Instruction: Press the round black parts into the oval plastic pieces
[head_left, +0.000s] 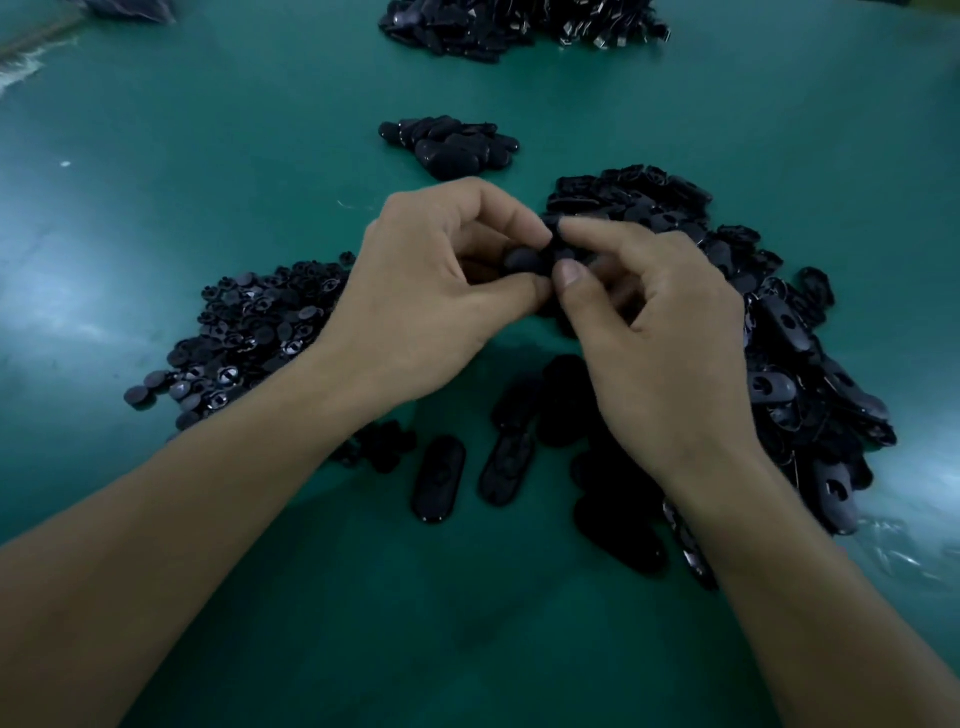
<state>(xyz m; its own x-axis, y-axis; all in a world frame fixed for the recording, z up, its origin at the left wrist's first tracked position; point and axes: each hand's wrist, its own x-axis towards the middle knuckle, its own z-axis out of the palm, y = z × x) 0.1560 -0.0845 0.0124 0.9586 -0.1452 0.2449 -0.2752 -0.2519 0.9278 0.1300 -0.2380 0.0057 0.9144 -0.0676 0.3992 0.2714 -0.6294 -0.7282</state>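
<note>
Both hands meet above the middle of the green table (156, 182). My left hand (431, 291) curls its fingers and thumb round a black oval plastic piece (527, 260). My right hand (654, 338) pinches the same piece from the right with thumb and forefinger. Whether a round part sits between the fingertips is hidden. A heap of round black parts (254, 332) lies to the left of my left wrist. A large heap of oval plastic pieces (789, 332) spreads along the right, partly under my right hand.
A few loose oval pieces (439, 483) lie on the table between my forearms. A small pile of smooth black pieces (452, 145) sits beyond the hands. Another big dark heap (519, 26) lies at the far edge. Clear plastic wrap (909, 551) shows at the right edge.
</note>
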